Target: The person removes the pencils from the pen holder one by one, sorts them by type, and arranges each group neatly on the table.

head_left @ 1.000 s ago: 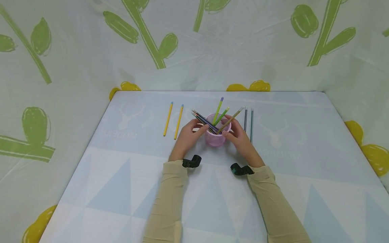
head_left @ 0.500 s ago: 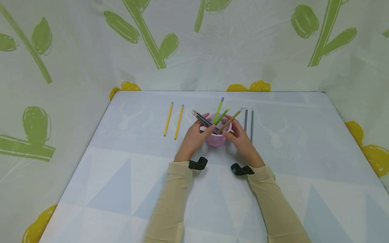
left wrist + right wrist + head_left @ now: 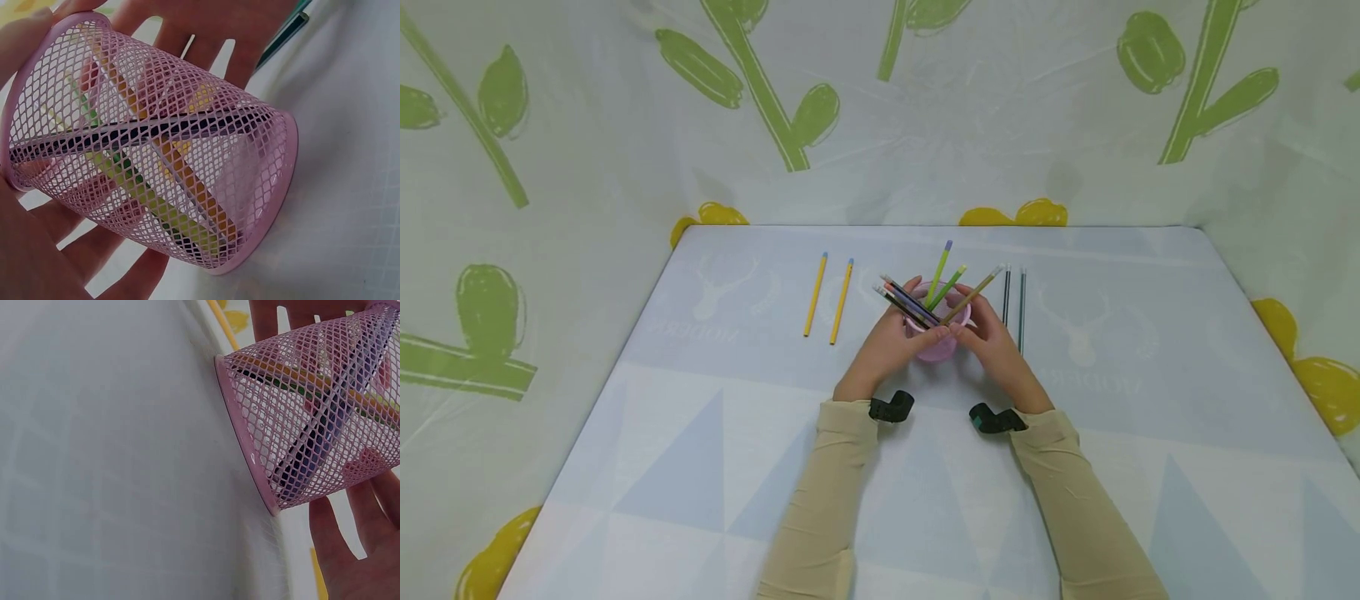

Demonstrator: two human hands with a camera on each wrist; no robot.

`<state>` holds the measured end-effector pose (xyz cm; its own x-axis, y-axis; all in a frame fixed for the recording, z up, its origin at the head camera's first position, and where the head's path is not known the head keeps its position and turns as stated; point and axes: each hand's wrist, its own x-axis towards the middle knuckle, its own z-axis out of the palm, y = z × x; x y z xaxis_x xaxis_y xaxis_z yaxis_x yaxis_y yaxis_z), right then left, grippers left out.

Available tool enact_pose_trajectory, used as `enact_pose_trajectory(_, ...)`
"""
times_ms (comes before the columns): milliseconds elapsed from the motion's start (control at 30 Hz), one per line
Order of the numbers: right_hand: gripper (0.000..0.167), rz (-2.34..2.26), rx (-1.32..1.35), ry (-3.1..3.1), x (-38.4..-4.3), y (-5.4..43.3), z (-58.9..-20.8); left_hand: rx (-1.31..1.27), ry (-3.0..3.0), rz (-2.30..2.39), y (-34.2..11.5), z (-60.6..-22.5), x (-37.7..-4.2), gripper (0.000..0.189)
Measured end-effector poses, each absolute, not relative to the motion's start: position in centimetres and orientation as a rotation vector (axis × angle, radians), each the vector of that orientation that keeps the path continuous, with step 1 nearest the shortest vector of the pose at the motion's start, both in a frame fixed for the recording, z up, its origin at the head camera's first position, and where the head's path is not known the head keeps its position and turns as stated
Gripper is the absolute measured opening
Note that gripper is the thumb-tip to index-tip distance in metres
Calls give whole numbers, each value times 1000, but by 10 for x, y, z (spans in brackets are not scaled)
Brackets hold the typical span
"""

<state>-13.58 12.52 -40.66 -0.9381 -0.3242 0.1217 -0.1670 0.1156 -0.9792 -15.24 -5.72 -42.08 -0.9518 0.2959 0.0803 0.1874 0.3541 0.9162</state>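
A pink mesh pencil cup (image 3: 936, 353) stands between both hands in the head view. Dark pencils (image 3: 904, 300) lean out to its left, two green pencils (image 3: 938, 273) rise at the back, and a brown pencil (image 3: 976, 292) slants right. My left hand (image 3: 883, 348) grips the cup's left side, thumb across the front near the rim. From the other side my right hand (image 3: 996, 343) holds it, thumb also at the front rim. Through the mesh (image 3: 250, 181) in the left wrist view, the pencils cross inside. Fingers (image 3: 331, 544) reach along the wall in the right wrist view.
Two yellow pencils (image 3: 816, 293) lie on the table left of the cup. Right of it lie a black pencil (image 3: 1006, 293) and a dark teal pencil (image 3: 1022, 308). A pale patterned cloth covers the table (image 3: 925, 500); a leaf-print curtain (image 3: 970, 125) hangs behind.
My left hand has moved right and its thumb has slid from the dark pencils to the cup's front rim. The dark pencils have fanned out slightly. The right hand has stayed put.
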Motion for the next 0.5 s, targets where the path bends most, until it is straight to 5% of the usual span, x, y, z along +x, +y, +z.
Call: enact_pose_trajectory(500,49,-1924,-470,2281,-136,125,-408,426,2516,1630,-59,-420,-151,84)
